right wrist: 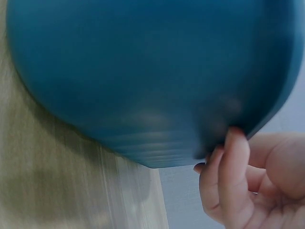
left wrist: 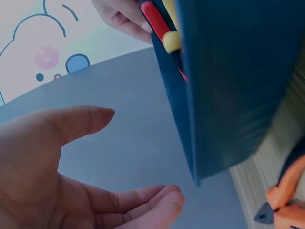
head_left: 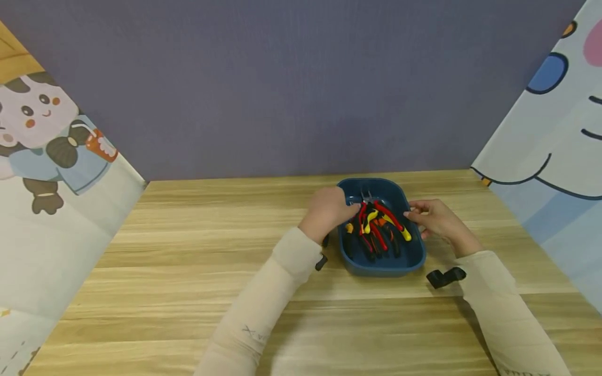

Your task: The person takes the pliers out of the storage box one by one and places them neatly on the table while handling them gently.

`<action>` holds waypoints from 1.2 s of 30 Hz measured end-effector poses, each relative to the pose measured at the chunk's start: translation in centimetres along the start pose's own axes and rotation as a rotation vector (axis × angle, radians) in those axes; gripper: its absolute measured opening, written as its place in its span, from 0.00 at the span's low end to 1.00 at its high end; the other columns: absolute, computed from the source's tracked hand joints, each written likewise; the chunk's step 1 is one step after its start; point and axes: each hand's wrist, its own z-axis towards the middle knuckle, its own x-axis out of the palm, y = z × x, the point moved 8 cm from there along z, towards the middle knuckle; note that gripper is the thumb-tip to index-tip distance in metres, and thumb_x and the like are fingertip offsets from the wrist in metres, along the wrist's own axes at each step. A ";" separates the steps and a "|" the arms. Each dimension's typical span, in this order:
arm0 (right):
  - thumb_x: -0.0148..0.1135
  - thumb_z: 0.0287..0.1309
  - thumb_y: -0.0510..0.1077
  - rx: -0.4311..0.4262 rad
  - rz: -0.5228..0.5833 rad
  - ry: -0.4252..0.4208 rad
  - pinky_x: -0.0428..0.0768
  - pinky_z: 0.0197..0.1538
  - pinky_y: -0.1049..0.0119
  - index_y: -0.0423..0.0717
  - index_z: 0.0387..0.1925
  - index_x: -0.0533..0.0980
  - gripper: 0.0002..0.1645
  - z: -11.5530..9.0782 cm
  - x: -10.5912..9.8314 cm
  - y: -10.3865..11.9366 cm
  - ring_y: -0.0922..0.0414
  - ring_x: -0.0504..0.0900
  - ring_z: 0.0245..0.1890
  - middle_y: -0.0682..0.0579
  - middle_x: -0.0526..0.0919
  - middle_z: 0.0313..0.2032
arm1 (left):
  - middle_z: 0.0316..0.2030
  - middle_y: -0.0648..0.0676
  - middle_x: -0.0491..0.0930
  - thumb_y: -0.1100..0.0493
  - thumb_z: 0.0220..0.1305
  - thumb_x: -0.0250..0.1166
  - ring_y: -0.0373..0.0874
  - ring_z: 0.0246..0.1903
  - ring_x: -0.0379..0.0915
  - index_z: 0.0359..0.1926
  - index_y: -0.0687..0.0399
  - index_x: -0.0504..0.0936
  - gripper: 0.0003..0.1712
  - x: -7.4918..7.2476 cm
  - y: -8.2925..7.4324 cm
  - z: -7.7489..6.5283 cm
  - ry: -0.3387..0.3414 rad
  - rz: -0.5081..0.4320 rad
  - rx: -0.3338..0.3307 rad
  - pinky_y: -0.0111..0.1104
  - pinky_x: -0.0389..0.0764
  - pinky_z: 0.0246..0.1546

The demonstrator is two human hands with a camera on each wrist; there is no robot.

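Observation:
A dark blue plastic basin (head_left: 381,271) stands right of the table's middle, filled with several pliers (head_left: 389,215) with red, yellow, black and orange handles. My right hand (head_left: 437,222) holds the basin's right rim; in the right wrist view its fingers (right wrist: 233,162) lie against the outer wall and the thumb is largely hidden. By the left rim is my left hand (head_left: 327,209). The left wrist view shows its thumb and fingers (left wrist: 138,205) spread apart beside the basin wall (left wrist: 228,95), with nothing between them.
An orange-and-black handled tool (left wrist: 286,200) lies on the wooden table (head_left: 188,271) beside the basin, only partly seen. A grey panel (head_left: 291,94) rises at the back. Cartoon-printed panels stand left (head_left: 56,209) and right (head_left: 531,146).

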 end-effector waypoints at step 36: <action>0.52 0.67 0.41 -0.017 0.014 -0.004 0.79 0.21 0.62 0.22 0.63 0.57 0.32 -0.3 0.2 0.3 0.57 0.74 0.16 0.39 0.72 0.39 | 0.26 0.45 0.79 0.33 0.62 0.54 0.39 0.28 0.76 0.31 0.45 0.86 0.26 2.2 -6.1 2.5 0.121 0.136 0.038 0.28 0.73 0.20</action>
